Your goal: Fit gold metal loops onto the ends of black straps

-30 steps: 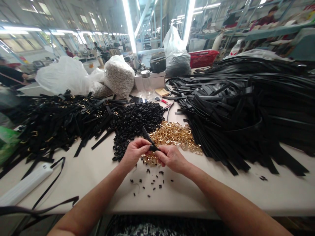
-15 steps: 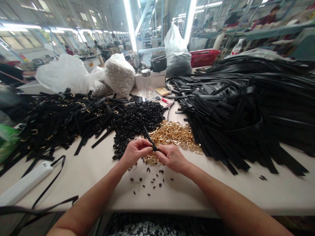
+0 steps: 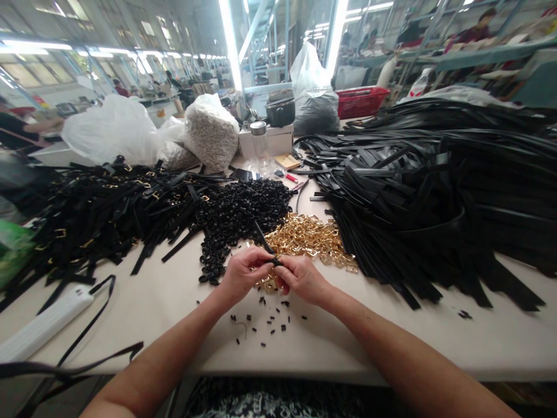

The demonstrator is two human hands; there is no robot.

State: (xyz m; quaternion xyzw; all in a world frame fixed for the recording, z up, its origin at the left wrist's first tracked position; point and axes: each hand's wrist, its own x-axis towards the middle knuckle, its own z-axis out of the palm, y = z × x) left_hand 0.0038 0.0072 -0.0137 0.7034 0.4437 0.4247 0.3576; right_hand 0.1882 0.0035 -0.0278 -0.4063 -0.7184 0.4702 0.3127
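Observation:
Both my hands meet at the middle of the table, pinching one black strap (image 3: 263,237) between them. My left hand (image 3: 244,273) is closed on it, with the strap's free end pointing up and away past the fingers. Close against it, my right hand (image 3: 303,277) grips the near part, mostly covered by the fingers. Just beyond lies a heap of gold buckles (image 3: 311,235). A pile of small black loops (image 3: 243,209) spreads behind my left hand. Whether a buckle or loop is on the held strap I cannot tell.
Straps with gold buckles (image 3: 108,209) are heaped left; long black straps (image 3: 404,191) cover the right. Small black bits (image 3: 272,325) lie scattered in front. Farther back stand a glass jar (image 3: 259,142), filled plastic bags (image 3: 211,130) and a red basket (image 3: 361,101). A white power strip (image 3: 47,325) lies left.
My hands have shifted slightly, and the fingers of my right hand have curled more around the strap. A person's arm at the far left has moved. The piles look the same.

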